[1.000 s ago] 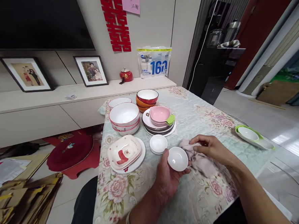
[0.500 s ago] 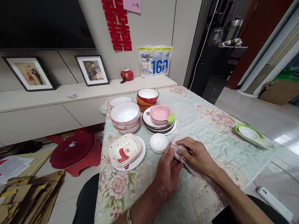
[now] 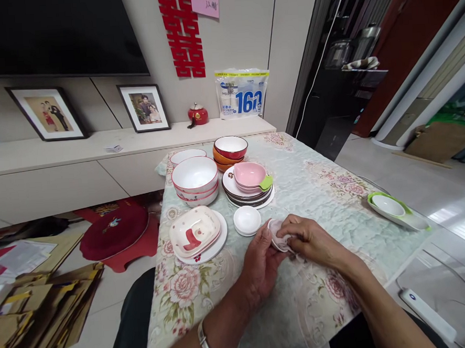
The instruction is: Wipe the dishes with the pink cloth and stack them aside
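The left hand (image 3: 259,271) grips a small white dish (image 3: 278,249) over the table (image 3: 321,205). The right hand (image 3: 311,240) holds a cloth (image 3: 275,227) inside it.

The tablecloth (image 3: 312,190) is patterned with pink roses on pale green. Left of the pink bowl (image 3: 249,174), white bowls (image 3: 195,175) are rimmed in red; in front of it, the half-hidden cloth (image 3: 276,228) seems tinted greyish pink.
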`<state>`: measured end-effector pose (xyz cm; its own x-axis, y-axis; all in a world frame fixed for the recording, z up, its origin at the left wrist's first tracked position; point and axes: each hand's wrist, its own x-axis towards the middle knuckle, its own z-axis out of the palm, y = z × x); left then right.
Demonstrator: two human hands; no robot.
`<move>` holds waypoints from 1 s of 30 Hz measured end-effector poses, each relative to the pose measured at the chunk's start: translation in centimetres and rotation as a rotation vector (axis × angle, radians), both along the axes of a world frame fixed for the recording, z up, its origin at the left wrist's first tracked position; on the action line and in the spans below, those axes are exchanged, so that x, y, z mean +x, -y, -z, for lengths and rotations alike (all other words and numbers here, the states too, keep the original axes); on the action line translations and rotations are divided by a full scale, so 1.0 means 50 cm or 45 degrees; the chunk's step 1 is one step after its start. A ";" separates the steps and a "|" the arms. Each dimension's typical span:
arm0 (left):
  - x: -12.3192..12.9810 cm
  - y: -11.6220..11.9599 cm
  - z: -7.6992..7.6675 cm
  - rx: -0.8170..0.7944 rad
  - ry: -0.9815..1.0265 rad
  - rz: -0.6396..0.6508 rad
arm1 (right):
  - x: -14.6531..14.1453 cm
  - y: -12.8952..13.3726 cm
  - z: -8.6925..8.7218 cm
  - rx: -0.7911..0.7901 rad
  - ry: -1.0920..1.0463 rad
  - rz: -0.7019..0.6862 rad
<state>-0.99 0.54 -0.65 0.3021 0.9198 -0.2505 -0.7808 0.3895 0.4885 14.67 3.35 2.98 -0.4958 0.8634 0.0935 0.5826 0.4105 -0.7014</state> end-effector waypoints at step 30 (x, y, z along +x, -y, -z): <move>0.001 0.005 0.001 0.129 -0.074 0.155 | 0.013 0.017 -0.010 -0.456 -0.617 0.190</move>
